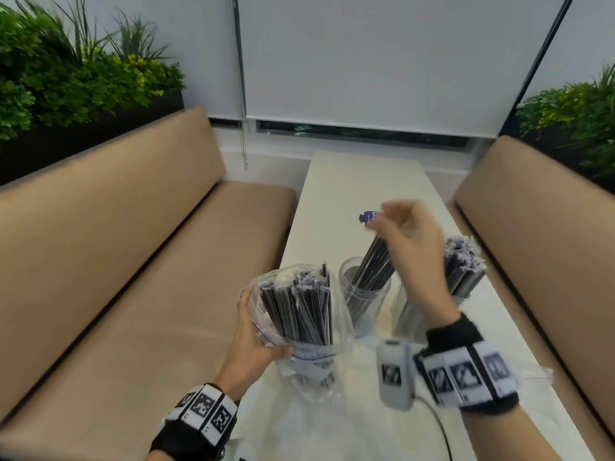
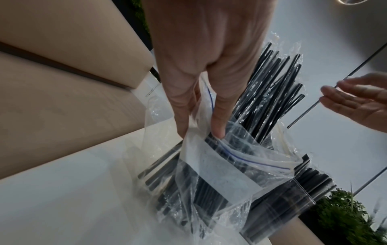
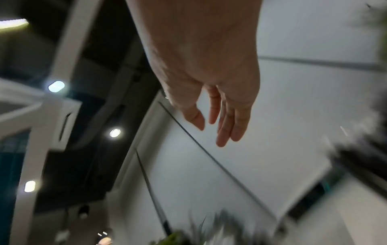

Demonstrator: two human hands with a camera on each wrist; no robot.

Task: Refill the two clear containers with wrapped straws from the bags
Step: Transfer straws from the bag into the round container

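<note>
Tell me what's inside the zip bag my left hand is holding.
The zip bag holds a thick bundle of wrapped straws, dark, standing upright with their tops poking out of its open mouth. The left hand grips the bag's side; crumpled plastic hides the bundle's bottom.

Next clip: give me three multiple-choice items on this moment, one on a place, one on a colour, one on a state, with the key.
1. Where does the middle clear container stand?
A. on the bench
B. on the table, right of the zip bag
C. on the floor

2. What colour are the straws in the zip bag?
A. black
B. red
C. white

3. What is the right hand doing?
A. gripping a bag
B. resting flat on the table
C. raised, open, holding nothing

Key: 1 B, the head view shows it on the white top; 2 A, dark sticks in clear wrap; 3 C, the right wrist view shows its fingers straight and bare.
</note>
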